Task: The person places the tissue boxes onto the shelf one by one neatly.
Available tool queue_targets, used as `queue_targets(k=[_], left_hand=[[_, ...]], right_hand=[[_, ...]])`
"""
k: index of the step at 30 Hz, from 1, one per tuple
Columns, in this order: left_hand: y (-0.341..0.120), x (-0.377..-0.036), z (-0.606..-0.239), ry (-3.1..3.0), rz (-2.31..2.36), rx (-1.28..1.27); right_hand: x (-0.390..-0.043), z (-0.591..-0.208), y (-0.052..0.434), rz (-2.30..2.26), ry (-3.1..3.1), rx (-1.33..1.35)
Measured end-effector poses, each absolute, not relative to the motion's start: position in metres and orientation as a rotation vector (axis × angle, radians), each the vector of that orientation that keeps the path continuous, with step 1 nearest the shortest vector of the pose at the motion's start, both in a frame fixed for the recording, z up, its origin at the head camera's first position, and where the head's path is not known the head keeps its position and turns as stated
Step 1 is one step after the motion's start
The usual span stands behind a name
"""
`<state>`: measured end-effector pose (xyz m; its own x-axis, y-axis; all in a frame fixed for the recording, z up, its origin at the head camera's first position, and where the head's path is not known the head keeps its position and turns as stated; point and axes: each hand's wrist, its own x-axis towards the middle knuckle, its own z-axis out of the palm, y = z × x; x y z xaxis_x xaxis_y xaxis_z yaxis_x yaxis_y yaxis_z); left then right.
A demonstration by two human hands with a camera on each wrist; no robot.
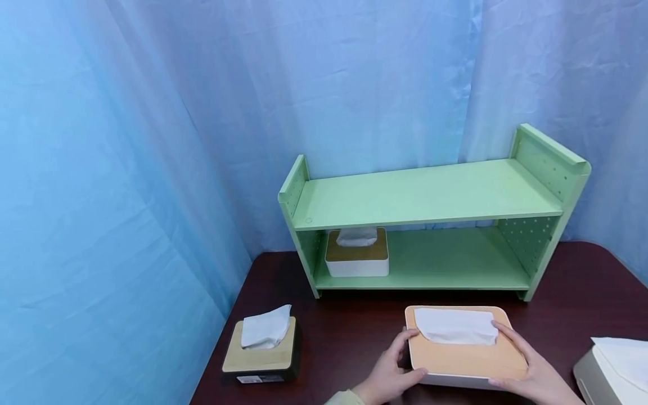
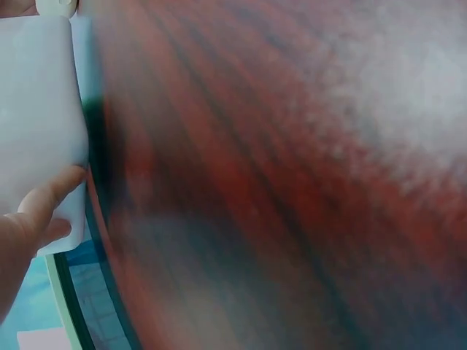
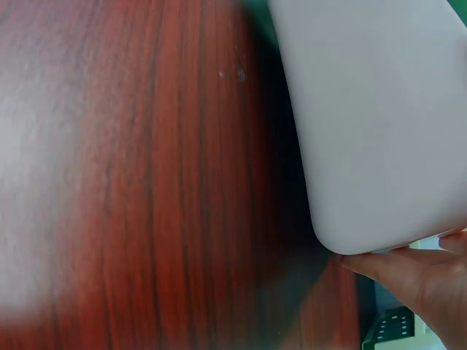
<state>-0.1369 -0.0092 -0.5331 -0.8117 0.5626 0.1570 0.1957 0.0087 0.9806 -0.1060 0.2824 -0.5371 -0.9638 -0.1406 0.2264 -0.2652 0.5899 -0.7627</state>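
A tissue box (image 1: 466,360) with a peach-coloured lid and white sides is held between both hands, a white tissue lying over its top. My left hand (image 1: 390,371) grips its left end, thumb at the near corner and fingers along the side. At the opposite end, my right hand (image 1: 539,368) holds it with thumb and fingers spread around the edge. The left wrist view has the pale box (image 2: 36,117) at its left edge, with fingers of a hand against it. In the right wrist view, a rounded white corner of the box (image 3: 379,138) hides part of the hand.
A green two-tier shelf (image 1: 430,194) stands behind; a white tissue box with a brown lid (image 1: 358,266) sits at its lower left. On the dark table (image 1: 349,332), a black tissue box with a wooden lid (image 1: 263,357) is left, and a white box (image 1: 602,374) is right.
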Motion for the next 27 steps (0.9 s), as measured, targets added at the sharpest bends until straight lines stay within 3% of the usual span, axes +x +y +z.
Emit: queue_targets(k=[10, 27], left_hand=[[-0.016, -0.141, -0.529, 2.078, 1.885, 0.786], [-0.008, -0.182, -0.506, 2.282, 1.795, 0.746]], right_hand=[[-0.112, -0.531, 0.271, 1.465, -2.553, 0.386], [-0.153, -0.508, 0.271, 1.412, -2.558, 0.342]])
